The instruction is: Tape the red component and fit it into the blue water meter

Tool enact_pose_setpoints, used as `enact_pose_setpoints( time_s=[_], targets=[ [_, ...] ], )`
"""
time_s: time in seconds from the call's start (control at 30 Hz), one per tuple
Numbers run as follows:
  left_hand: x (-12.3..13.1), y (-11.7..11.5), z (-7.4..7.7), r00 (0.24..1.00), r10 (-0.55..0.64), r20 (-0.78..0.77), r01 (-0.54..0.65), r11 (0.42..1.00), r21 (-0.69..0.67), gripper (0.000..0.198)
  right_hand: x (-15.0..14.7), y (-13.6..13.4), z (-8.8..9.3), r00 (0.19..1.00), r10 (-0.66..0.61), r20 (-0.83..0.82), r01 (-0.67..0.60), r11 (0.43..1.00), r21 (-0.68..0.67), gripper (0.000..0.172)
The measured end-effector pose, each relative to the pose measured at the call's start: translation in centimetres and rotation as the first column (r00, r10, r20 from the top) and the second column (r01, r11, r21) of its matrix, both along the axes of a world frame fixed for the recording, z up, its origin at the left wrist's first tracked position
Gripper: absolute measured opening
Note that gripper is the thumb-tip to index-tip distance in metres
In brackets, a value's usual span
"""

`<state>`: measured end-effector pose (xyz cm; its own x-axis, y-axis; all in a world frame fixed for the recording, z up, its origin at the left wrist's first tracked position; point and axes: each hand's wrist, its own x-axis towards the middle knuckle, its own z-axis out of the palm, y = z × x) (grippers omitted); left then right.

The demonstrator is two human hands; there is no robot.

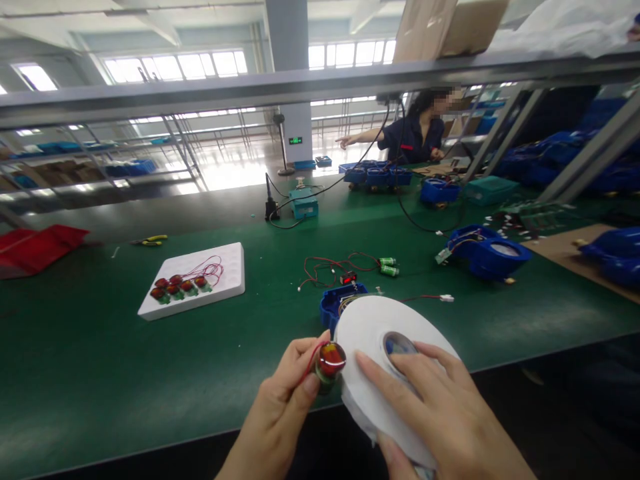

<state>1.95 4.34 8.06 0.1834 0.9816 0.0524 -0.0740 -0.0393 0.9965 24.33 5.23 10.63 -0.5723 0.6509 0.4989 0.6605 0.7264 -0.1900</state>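
The left hand [285, 399] grips a wired battery [331, 360] and the right hand [445, 400] clasps a white tape roll [367, 333], side by side above the tabletop's [100, 373] near edge. A blue casing [327, 308] sits just beyond the roll; leftward, farther from that edge, a white tray [233, 267] carries similar batteries [175, 288].

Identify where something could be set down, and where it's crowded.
Bare green benchtop lies in front of the white tray, left of the left hand, and between tray and open blue housing. The right side is crowded: blue unit, brown sheet.
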Motion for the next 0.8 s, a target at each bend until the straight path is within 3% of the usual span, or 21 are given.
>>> enact_pose_setpoints(
  time_s=[0.13,0.3,0.53,0.67,0.8],
  targets=[
    [-0.4,0.3,-0.2,0.999,0.035,-0.02,-0.035,0.999,0.009,0.029,-0.1,0.1,0.1,1.0,-0.006,0.019,0.006,1.0,0.027,0.055],
    [0.5,0.8,-1.3,0.979,0.128,0.161,-0.132,0.991,0.017,0.025,-0.2,0.0,0.0,0.998,-0.01,0.068,0.005,0.997,0.074,0.055],
    [2.1,0.7,-1.1,0.884,0.309,0.351,-0.286,0.951,-0.116,0.037,-0.9,-0.2,-0.5,0.997,-0.049,0.06,0.041,0.99,0.136,0.053],
    [1.5,0.6,-1.4,0.922,0.232,0.309,-0.21,0.972,-0.102,0.04,-0.9,-0.3,-0.4,0.999,-0.039,-0.007,0.039,0.997,0.061,0.053],
    [0.3,0.6,-1.5,0.993,0.067,0.095,-0.062,0.997,-0.049,0.034,-0.3,-0.1,-0.1,1.0,0.023,-0.006,-0.023,1.0,-0.004,0.057]
  ],
)
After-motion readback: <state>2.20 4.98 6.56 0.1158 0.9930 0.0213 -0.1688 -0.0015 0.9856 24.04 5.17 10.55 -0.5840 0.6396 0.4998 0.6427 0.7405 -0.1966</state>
